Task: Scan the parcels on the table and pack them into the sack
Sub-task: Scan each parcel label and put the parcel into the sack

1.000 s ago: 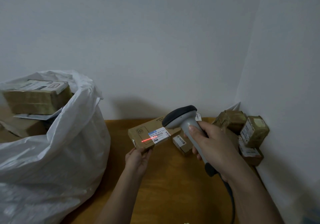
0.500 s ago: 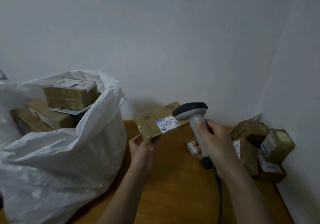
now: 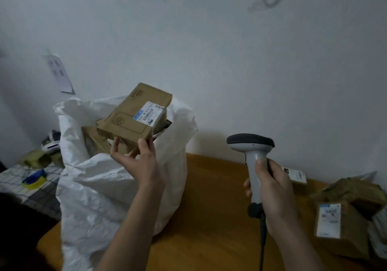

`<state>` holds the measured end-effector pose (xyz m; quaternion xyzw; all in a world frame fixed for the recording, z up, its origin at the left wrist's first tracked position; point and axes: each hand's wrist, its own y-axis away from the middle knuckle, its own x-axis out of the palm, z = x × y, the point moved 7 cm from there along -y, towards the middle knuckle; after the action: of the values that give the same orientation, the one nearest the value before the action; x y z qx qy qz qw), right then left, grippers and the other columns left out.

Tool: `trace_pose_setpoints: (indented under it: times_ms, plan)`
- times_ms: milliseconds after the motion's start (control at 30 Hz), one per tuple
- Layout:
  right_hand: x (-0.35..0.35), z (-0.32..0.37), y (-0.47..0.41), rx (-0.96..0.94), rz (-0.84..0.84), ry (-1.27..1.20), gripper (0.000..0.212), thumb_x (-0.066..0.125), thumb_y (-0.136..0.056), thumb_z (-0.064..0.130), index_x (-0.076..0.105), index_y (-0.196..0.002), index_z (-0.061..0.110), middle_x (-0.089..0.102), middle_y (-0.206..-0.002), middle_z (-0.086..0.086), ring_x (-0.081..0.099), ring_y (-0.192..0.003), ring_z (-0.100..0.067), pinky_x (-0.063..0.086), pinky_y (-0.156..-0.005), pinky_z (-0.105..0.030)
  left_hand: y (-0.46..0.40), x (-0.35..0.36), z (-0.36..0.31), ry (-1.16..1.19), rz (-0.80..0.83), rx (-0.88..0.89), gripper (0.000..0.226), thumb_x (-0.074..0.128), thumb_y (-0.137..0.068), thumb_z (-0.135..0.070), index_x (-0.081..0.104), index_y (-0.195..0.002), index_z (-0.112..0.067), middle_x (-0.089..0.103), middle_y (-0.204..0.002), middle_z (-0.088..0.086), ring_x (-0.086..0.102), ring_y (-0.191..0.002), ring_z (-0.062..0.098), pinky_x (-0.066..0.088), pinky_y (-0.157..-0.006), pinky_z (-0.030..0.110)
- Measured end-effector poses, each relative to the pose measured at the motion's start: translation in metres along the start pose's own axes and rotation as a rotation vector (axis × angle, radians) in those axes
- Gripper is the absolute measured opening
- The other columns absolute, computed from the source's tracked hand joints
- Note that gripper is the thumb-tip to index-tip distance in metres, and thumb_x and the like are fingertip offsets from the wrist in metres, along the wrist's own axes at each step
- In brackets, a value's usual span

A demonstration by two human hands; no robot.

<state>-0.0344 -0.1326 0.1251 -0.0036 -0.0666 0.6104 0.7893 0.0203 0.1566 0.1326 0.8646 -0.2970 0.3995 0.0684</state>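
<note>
Your left hand (image 3: 139,159) has carried the flat parcel (image 3: 135,114) off the table (image 3: 209,207) since the scan and now pinches its lower edge above the mouth of the sack (image 3: 117,187), so scanning looks complete and only the drop remains. Your right hand (image 3: 272,189) stays wrapped round the scanner (image 3: 252,155), well clear; boxes already heaped inside the sack crowd the opening, and more parcels (image 3: 343,218) wait at the right wall

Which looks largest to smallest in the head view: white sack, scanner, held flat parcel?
1. white sack
2. flat parcel, held by the left hand
3. scanner, in the right hand; close to the parcel, so unsure.
</note>
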Motion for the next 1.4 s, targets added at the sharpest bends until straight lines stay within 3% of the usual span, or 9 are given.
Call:
trace_pose_setpoints:
  times_ms: [133, 233, 333, 500, 667, 900, 1067, 1233, 1400]
  plan:
    - [0.024, -0.002, -0.004, 0.005, 0.041, 0.012, 0.025, 0.045, -0.101, 0.035, 0.062, -0.095, 0.017, 0.060, -0.063, -0.008, 0.053, -0.053, -0.017, 0.043, -0.051, -0.030, -0.040, -0.013, -0.027, -0.024, -0.165, 0.137, 0.045, 0.051, -0.091, 0.000, 0.030, -0.123, -0.024, 0.052, -0.117, 0.014, 0.067, -0.098, 0.018, 0.058, -0.080, 0.030]
    - [0.040, -0.006, -0.006, 0.013, 0.067, 0.017, 0.028, 0.045, -0.100, 0.036, 0.062, -0.095, 0.015, 0.059, -0.064, -0.009, 0.053, -0.053, -0.016, 0.043, -0.050, -0.029, -0.073, -0.019, -0.043, -0.123, -0.221, 0.235, 0.046, 0.051, -0.089, -0.002, 0.026, -0.122, -0.023, 0.038, -0.138, 0.019, 0.060, -0.112, 0.018, 0.058, -0.089, 0.037]
    - [0.052, -0.015, -0.005, 0.050, 0.077, 0.001, 0.027, 0.045, -0.100, 0.036, 0.063, -0.095, 0.016, 0.059, -0.064, -0.010, 0.052, -0.054, -0.017, 0.042, -0.050, -0.029, -0.097, -0.016, -0.046, -0.202, -0.262, 0.257, 0.044, 0.050, -0.092, 0.000, 0.025, -0.123, -0.018, 0.032, -0.141, 0.013, 0.056, -0.109, 0.012, 0.055, -0.084, 0.020]
    - [0.061, -0.022, -0.007, 0.063, 0.065, 0.032, 0.030, 0.045, -0.100, 0.036, 0.062, -0.093, 0.013, 0.058, -0.062, -0.009, 0.052, -0.053, -0.019, 0.042, -0.051, -0.031, -0.130, -0.028, -0.013, -0.200, -0.389, -0.118, 0.028, 0.056, -0.096, -0.020, 0.032, -0.086, -0.032, 0.046, -0.133, 0.008, 0.051, -0.102, 0.019, 0.049, -0.094, 0.030]
    - [0.063, -0.028, -0.013, 0.061, 0.037, 0.052, 0.029, 0.045, -0.100, 0.034, 0.062, -0.093, 0.012, 0.058, -0.062, -0.011, 0.052, -0.053, -0.020, 0.042, -0.051, -0.032, -0.126, -0.029, 0.011, -0.311, -0.214, -0.415, 0.008, 0.055, -0.098, -0.009, 0.051, -0.091, -0.009, 0.063, -0.096, 0.010, 0.072, -0.068, 0.019, 0.060, -0.072, 0.026]
    - [0.056, -0.037, -0.018, 0.086, 0.021, 0.065, 0.029, 0.045, -0.101, 0.035, 0.063, -0.094, 0.013, 0.059, -0.063, -0.011, 0.052, -0.054, -0.021, 0.043, -0.053, -0.034, -0.082, 0.006, 0.005, -0.670, 0.140, 0.036, 0.013, 0.054, -0.095, -0.014, 0.058, -0.083, -0.017, 0.063, -0.081, 0.005, 0.068, -0.066, 0.017, 0.059, -0.076, 0.042]
    - [0.024, -0.040, -0.025, 0.087, -0.040, 0.093, 0.029, 0.045, -0.101, 0.036, 0.062, -0.096, 0.014, 0.060, -0.066, -0.013, 0.053, -0.056, -0.022, 0.044, -0.054, -0.035, -0.017, 0.045, 0.020, -0.672, 0.450, 0.276, 0.015, 0.056, -0.097, -0.013, 0.057, -0.083, -0.010, 0.062, -0.069, 0.008, 0.063, -0.050, 0.016, 0.053, -0.049, 0.025]
    - [-0.038, -0.048, -0.033, 0.105, -0.180, 0.100, 0.030, 0.046, -0.101, 0.036, 0.061, -0.092, 0.012, 0.059, -0.059, -0.001, 0.054, -0.059, -0.022, 0.044, -0.054, -0.035, 0.048, 0.073, 0.084, -0.708, 0.747, 0.302, 0.026, 0.059, -0.096, -0.021, 0.053, -0.071, -0.019, 0.057, -0.053, -0.003, 0.060, -0.046, 0.018, 0.052, -0.046, 0.039]
    - [-0.113, -0.059, -0.042, 0.149, -0.348, 0.147, 0.032, 0.045, -0.101, 0.039, 0.062, -0.094, 0.014, 0.061, -0.070, -0.015, 0.055, -0.056, -0.023, 0.044, -0.053, -0.034, 0.119, 0.082, 0.184, -0.916, 1.043, 0.110, 0.037, 0.060, -0.095, -0.019, 0.050, -0.061, -0.012, 0.055, -0.054, 0.004, 0.059, -0.053, 0.024, 0.052, -0.055, 0.045]
